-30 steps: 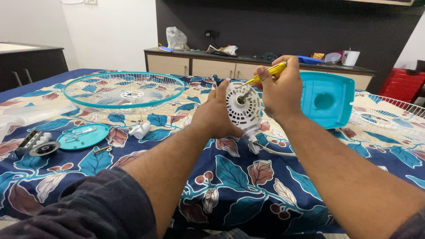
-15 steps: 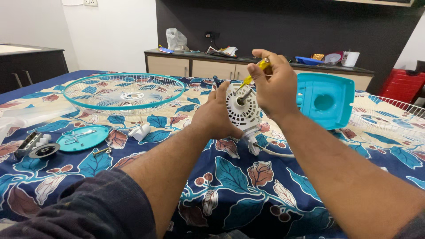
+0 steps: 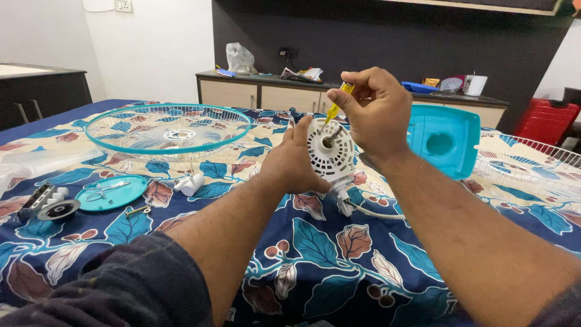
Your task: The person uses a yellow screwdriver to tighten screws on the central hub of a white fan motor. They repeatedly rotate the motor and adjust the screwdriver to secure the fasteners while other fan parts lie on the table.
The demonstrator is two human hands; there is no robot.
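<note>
Yellow screwdriver [image 3: 334,106] now lower, steeper.

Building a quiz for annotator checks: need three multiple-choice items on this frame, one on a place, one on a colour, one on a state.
1. Where does the round teal wire fan guard lie?
A. behind and to the left of the hands
B. on the floor
C. on the sideboard

2. What colour is the screwdriver handle?
A. red
B. yellow
C. black

3. How is the white round vented plastic motor housing held?
A. lying flat, untouched
B. hanging by its cord
C. propped upright by the left hand

Answers: 1 A, it rests on the floral bedsheet there. 2 B, yellow shows in the right hand fingers. 3 C, the left hand grips its edge.
</note>
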